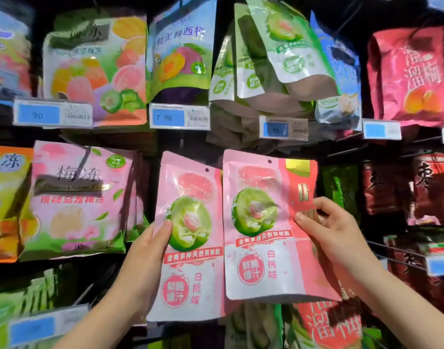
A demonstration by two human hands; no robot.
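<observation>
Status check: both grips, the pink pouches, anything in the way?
Left grip holds left pink pouch, thumb on front. Right grip pinches right pink pouch at its right edge. Nothing in front of either; hanging packs behind.

Dark strip left of left pink pouch [190,268] open, narrow, walled by pale pink bags [82,197]. Above right pink pouch [258,260]: green pouches [289,54], price tag [282,127] crowd close. Wire hook [346,149] juts right.

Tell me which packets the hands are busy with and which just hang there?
In hand: left pink pouch, gripped by the left hand; right pink pouch, gripped by the right hand.
Just hanging: green pouches, red bag, fruit jelly bag, price tags.
</observation>
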